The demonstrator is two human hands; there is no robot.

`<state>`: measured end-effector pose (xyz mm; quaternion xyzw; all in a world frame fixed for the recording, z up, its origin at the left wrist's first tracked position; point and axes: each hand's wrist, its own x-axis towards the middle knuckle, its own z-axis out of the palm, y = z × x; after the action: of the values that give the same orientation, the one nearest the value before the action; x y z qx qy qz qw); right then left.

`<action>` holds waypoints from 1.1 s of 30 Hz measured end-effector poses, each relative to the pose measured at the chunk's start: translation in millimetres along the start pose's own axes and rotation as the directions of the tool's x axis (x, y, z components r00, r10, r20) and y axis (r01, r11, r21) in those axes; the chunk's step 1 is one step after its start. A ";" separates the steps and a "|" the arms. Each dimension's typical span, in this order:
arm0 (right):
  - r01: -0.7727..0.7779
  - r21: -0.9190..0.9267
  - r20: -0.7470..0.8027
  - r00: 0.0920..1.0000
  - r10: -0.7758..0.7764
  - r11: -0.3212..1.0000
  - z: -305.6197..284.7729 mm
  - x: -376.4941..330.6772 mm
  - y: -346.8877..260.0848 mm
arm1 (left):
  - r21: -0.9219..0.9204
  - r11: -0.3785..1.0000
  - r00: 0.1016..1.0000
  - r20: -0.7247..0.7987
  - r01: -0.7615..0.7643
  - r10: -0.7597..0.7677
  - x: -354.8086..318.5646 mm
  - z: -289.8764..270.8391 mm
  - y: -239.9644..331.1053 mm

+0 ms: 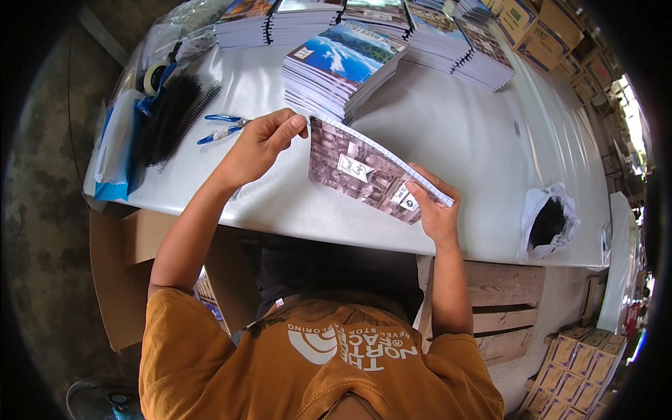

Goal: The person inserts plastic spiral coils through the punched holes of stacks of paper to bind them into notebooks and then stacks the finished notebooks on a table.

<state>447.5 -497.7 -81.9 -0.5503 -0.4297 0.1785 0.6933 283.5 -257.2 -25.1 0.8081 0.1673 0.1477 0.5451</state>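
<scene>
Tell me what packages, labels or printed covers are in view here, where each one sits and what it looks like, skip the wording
Notebook: held by left hand and right hand; brownish photo cover, small white label, punched edge.
Stack of notebooks: table middle; blue sky-and-cloud cover.
Further stacks: far edge; mixed covers.
Cardboard boxes: upper right; brown.
Small cartons: floor, lower right; tan.
White bag: right table edge; black coils inside.

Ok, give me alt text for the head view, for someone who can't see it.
A person holds a notebook with a punched edge over a white table, left hand at one end, right hand at the other. Stacks of notebooks stand behind it; blue-handled pliers and black spiral coils lie to the left.
</scene>
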 end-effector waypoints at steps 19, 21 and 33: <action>-0.023 -0.016 0.068 0.997 0.024 1.000 -9.6 -4.9 -3.4 | 0.190 0.976 0.985 0.154 -0.109 0.080 7.9 -25.3 39.3; -0.027 0.019 0.018 0.999 0.027 0.999 -2.2 -5.5 -3.6 | 0.325 0.912 0.965 0.159 -0.252 0.210 5.7 -20.8 40.4; 0.289 -0.174 0.146 0.953 -0.266 0.941 7.7 -12.2 -1.9 | 0.795 0.365 0.844 0.313 -0.484 0.436 3.7 -5.0 67.5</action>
<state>434.0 -502.5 -84.8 -0.5373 -0.5594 0.0690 0.6274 292.1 -275.0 39.7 0.9846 -0.0277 0.1718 0.0173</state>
